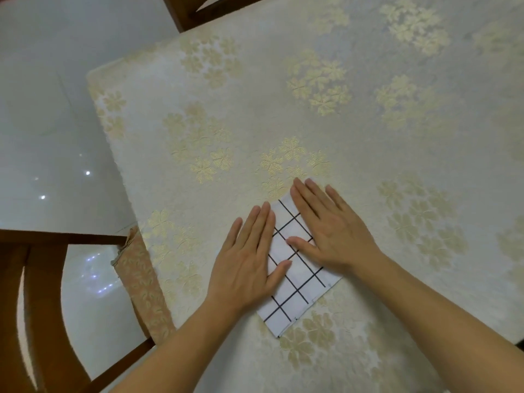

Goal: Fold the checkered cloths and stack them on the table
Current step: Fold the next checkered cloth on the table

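While flattening folded cloth (295, 290) on table (368, 123):
Left hand (249, 259), right hand (329, 234) flat, fingers straight, gripping nothing. Risk: uneven pressure skews layers, shifts crease.

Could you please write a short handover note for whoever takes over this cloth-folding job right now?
Left hand: open, fingers straight, pressing flat on the left side of the checkered cloth.
Right hand: open, pressing flat on the cloth's upper right part.
The cloth lies folded into a small rectangle on the flower-patterned tablecloth, near the front edge of the table.
Done: this cloth looks folded and is being smoothed.
Left: lift the hands away and leave it as the base of the stack. No other checkered cloth or stack shows in this view, so find the rest.
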`<state>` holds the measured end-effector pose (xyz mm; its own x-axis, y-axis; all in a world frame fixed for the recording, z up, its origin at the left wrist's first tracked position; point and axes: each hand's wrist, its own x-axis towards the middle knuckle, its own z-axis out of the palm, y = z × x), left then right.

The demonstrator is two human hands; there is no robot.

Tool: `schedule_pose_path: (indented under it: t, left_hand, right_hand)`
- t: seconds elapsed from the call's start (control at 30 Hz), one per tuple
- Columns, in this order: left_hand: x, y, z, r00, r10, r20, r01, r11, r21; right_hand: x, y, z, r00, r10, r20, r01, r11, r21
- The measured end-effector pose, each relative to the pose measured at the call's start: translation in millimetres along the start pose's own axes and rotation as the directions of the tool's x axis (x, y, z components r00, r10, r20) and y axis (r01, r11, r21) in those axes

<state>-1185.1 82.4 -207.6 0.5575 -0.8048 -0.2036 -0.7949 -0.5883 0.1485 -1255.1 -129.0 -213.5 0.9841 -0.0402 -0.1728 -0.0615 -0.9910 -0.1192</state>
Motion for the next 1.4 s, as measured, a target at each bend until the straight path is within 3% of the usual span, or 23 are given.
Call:
schedule_pose_path:
  t: [0.17,0.23,0.37,0.47,0.67,0.73,0.83,0.93,1.03,1.13,1.4]
  left_hand:
    - [-8,5,-4,0.999,-0.041,0.0,0.041,0.998,0.038]
    - [-4,3,-7,1.0,0.023,-0.002,-0.022,0.998,0.051]
    - [12,1,-9,0.958,0.286,0.023,-0.287,0.956,0.055]
    - [15,-2,-6,0.954,0.298,0.044,-0.3,0.953,0.042]
    - [17,-3,-13,0.943,0.334,0.011,-0.333,0.943,-0.02]
    - [31,-8,-26,0.909,0.416,-0.019,-0.416,0.909,-0.016]
    - [76,-12,-48,0.794,0.605,-0.057,-0.605,0.796,0.023]
    - [126,-6,-60,0.682,0.728,-0.076,-0.723,0.686,0.08]
    - [157,-1,-61,0.617,0.783,-0.077,-0.774,0.622,0.12]
    - [169,0,-60,0.589,0.806,-0.059,-0.8,0.591,0.102]
    - [168,2,-55,0.595,0.802,-0.053,-0.793,0.597,0.118]
  right_hand:
    - [-5,8,-10,0.989,0.151,0.002,-0.151,0.988,0.043]
    - [-17,-7,-9,0.983,0.184,-0.027,-0.181,0.98,0.079]
    - [-40,-34,2,0.968,0.246,-0.048,-0.238,0.963,0.124]
    - [-44,-31,7,0.945,0.327,-0.025,-0.322,0.939,0.12]
    - [-47,-29,4,0.945,0.326,-0.03,-0.319,0.938,0.137]
    - [-51,-29,1,0.903,0.425,-0.059,-0.403,0.888,0.22]
    - [-63,-31,-2,0.778,0.606,-0.166,-0.546,0.783,0.299]
    - [-70,-34,2,0.716,0.653,-0.248,-0.579,0.753,0.311]
    - [-67,-30,7,0.667,0.689,-0.283,-0.608,0.723,0.327]
    - [-61,-28,6,0.634,0.717,-0.288,-0.634,0.696,0.338]
    - [-48,-27,8,0.584,0.756,-0.295,-0.669,0.654,0.351]
